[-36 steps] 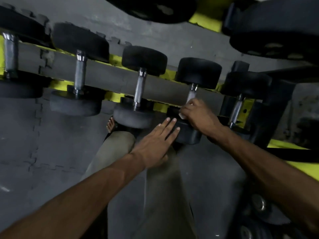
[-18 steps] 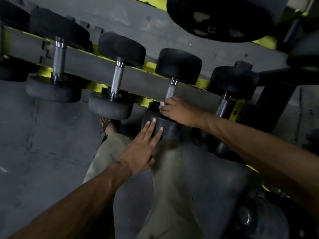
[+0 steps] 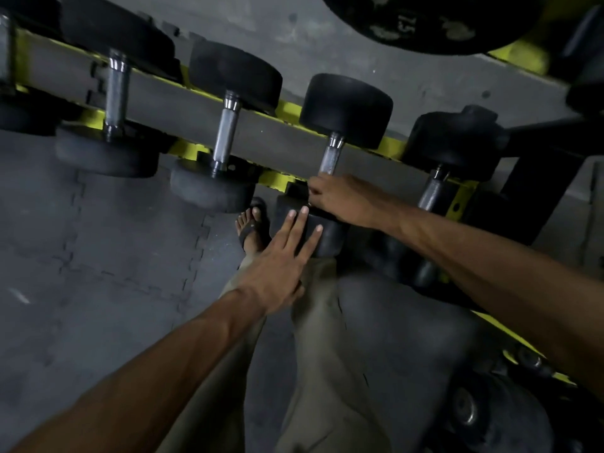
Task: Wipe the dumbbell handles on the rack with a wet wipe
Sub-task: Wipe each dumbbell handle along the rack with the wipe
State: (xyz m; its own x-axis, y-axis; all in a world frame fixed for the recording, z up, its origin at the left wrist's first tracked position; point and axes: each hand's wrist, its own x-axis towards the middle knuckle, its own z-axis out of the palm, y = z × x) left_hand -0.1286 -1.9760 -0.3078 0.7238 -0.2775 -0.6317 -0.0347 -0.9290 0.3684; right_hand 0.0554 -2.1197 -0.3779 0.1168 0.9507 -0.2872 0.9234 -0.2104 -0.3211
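Both hands on one dumbbell, low on the yellow rack.

The right hand [image 3: 340,199] is curled round the lower end of the steel handle [image 3: 330,158]; any wipe is hidden under its fingers. The left hand [image 3: 281,256] lies flat, fingers straight and slightly spread, against the near black head [image 3: 330,237]. Neighbouring dumbbells [image 3: 225,138] sit on the rack [image 3: 284,109] just left and right. A big worn plate [image 3: 425,24] hangs overhead, a sandalled foot [image 3: 251,230] stands on the grey mat floor [image 3: 98,240].
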